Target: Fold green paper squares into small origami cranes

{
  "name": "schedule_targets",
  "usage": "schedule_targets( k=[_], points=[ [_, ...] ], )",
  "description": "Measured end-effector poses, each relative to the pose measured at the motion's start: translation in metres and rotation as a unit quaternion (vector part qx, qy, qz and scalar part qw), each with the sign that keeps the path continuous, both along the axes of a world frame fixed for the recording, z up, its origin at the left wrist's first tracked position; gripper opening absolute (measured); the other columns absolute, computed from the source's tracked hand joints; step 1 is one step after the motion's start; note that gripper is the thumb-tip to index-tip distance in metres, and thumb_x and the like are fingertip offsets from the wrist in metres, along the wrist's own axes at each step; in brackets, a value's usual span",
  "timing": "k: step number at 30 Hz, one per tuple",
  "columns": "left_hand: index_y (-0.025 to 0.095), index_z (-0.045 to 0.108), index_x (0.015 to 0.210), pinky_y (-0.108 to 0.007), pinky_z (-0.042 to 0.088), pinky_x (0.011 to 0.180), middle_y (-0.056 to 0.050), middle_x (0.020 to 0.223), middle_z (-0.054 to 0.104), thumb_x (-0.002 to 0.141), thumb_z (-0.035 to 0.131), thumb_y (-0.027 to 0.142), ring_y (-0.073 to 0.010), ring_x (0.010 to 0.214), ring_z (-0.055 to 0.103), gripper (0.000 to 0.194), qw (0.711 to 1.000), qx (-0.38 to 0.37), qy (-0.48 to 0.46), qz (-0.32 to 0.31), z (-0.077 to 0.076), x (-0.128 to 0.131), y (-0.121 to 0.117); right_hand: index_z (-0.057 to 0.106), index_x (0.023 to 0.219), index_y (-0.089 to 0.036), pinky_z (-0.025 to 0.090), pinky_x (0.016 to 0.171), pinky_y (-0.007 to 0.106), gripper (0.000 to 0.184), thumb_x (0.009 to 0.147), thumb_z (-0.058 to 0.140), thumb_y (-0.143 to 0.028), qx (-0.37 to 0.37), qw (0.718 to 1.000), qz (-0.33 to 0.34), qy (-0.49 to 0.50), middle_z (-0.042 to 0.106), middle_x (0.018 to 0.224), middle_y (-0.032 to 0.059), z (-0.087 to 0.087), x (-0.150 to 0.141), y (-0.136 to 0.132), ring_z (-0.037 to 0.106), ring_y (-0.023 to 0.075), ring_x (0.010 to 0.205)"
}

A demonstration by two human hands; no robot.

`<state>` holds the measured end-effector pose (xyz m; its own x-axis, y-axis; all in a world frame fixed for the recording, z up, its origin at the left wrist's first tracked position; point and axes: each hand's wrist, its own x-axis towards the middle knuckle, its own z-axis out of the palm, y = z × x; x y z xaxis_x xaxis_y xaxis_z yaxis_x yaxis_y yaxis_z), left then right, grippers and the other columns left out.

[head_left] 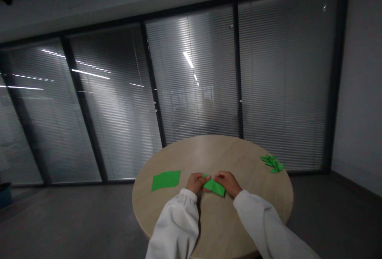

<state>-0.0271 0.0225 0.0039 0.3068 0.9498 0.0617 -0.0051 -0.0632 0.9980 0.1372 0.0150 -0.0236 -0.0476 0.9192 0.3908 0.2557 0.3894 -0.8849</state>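
Between my two hands is a folded piece of green paper [215, 187], held just above the near middle of the round table. My left hand [197, 182] pinches its left end, with the thumb laid over the top. The fingers of my right hand [228, 182] are closed on its upper right edge. Creases run across the paper, and its lower right corner points toward me. Flat sheets of green paper [166, 180] lie to the left of my left hand. Several folded green paper pieces [272, 163] sit in a small heap near the table's right edge.
The round wooden table [209, 147] has a curved edge on all sides. Behind it stands a glass partition with blinds [193, 72] and dark frames. A blue pot [5, 195] is on the floor at the far left. White sleeves cover both forearms.
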Motion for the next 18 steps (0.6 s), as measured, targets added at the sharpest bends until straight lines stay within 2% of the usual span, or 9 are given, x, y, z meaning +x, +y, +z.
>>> schedule_targets(
  k=[4, 8, 14, 18],
  points=[
    [0.012, 0.063, 0.054, -0.025, 0.049, 0.046, -0.002, 0.049, 0.061, 0.044, 0.075, 0.053, -0.0132, 0.045, 0.056, 0.044, 0.999, 0.012, 0.011, 0.05, -0.001, -0.002, 0.004, 0.064, 0.062, -0.017, 0.045, 0.062, 0.027, 0.027, 0.07, 0.054, -0.041, 0.013, 1.0, -0.009, -0.015, 0.067, 0.066, 0.0039, -0.003, 0.002, 0.004, 0.06, 0.0177, 0.066],
    [0.011, 0.064, 0.06, -0.025, 0.05, 0.045, -0.002, 0.051, 0.062, 0.045, 0.076, 0.051, -0.0142, 0.046, 0.058, 0.044, 0.996, -0.004, 0.003, 0.088, 0.0, -0.003, 0.006, 0.064, 0.062, -0.017, 0.045, 0.061, 0.027, 0.029, 0.07, 0.052, -0.042, 0.013, 1.0, -0.018, -0.015, 0.068, 0.067, 0.0044, -0.008, 0.005, 0.008, 0.061, 0.0185, 0.068],
    [0.009, 0.062, 0.08, -0.029, 0.056, 0.052, -0.009, 0.072, 0.068, 0.036, 0.086, 0.029, -0.0188, 0.059, 0.065, 0.054, 0.996, -0.059, -0.049, 0.037, -0.001, -0.001, 0.001, 0.063, 0.061, -0.018, 0.044, 0.056, 0.025, 0.03, 0.071, 0.051, -0.045, 0.015, 0.998, -0.06, -0.004, 0.067, 0.062, 0.0035, -0.013, 0.007, 0.01, 0.059, 0.017, 0.062],
    [0.007, 0.06, 0.077, -0.027, 0.056, 0.051, -0.009, 0.069, 0.067, 0.033, 0.086, 0.027, -0.018, 0.057, 0.064, 0.055, 0.998, -0.047, -0.046, 0.025, -0.004, -0.001, 0.001, 0.063, 0.065, -0.017, 0.045, 0.06, 0.026, 0.03, 0.07, 0.052, -0.044, 0.007, 1.0, -0.019, 0.012, 0.067, 0.066, 0.0037, -0.007, 0.004, 0.006, 0.059, 0.0176, 0.065]
  ],
)
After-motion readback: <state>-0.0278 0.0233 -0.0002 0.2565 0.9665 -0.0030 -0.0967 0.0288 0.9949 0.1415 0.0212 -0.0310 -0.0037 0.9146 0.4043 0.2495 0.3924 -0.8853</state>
